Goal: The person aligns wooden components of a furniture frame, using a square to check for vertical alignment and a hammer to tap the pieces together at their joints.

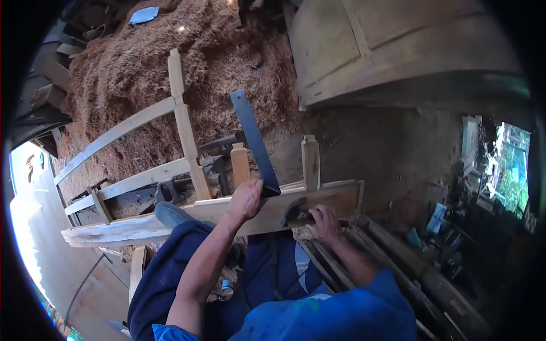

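One long board (267, 213) is set beneath the fingers; three posts (310, 163) are ranged beyond them. One metal square (253, 136) is pinched near its corner by the curled fingers of the left hand (247, 200) — it could be skewed if knocked by the one hammer (292, 212), gripped by its handle in the closed fingers of the right hand (326, 225).

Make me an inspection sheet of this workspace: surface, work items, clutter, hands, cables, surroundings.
Surface: wide board, lying crosswise before the person.
Work items: wooden frame with upright posts; dark flat tool; hammer.
Clutter: wood shavings heaped beyond the frame; long timbers at lower right.
Hands: left hand grips the flat tool; right hand grips the hammer's handle.
Cables: thin dark line at lower left, possibly a cord.
Surroundings: large wooden panel upper right; bright opening at right.
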`<state>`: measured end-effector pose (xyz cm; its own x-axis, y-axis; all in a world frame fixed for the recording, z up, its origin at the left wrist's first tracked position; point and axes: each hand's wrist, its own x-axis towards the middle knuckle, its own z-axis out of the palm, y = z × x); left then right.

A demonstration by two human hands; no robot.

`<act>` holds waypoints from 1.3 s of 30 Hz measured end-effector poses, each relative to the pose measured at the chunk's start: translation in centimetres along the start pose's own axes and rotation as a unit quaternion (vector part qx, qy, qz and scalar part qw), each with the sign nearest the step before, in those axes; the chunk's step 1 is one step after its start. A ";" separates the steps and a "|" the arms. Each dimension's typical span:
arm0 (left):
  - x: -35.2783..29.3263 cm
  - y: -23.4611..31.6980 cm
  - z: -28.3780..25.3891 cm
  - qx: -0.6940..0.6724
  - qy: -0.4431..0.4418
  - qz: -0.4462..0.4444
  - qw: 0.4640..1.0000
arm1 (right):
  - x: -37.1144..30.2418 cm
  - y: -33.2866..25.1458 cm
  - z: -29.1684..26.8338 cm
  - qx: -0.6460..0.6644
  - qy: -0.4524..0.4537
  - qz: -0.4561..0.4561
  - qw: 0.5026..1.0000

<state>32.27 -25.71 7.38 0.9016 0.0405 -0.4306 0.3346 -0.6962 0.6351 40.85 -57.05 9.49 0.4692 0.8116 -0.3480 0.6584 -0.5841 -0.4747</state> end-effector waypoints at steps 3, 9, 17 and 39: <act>1.8 1.1 1.5 0.011 -0.017 0.029 0.999 | -0.3 0.0 1.4 -0.018 0.009 0.015 1.000; 4.8 1.8 2.6 0.069 -0.095 0.003 0.993 | -1.4 2.1 4.6 -0.051 -0.079 0.091 0.991; 5.5 0.5 3.9 0.082 -0.140 -0.001 0.987 | -5.5 16.0 1.3 -0.129 0.294 0.304 0.897; -2.0 -2.9 2.6 0.123 0.008 -0.053 0.991 | 3.8 8.8 0.9 0.184 0.108 0.388 0.897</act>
<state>28.75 -25.62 4.77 0.8699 0.1335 -0.4748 0.3530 -0.8408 0.4104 47.86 -59.10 3.23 0.8312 0.1198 -0.5429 -0.1347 -0.9040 -0.4057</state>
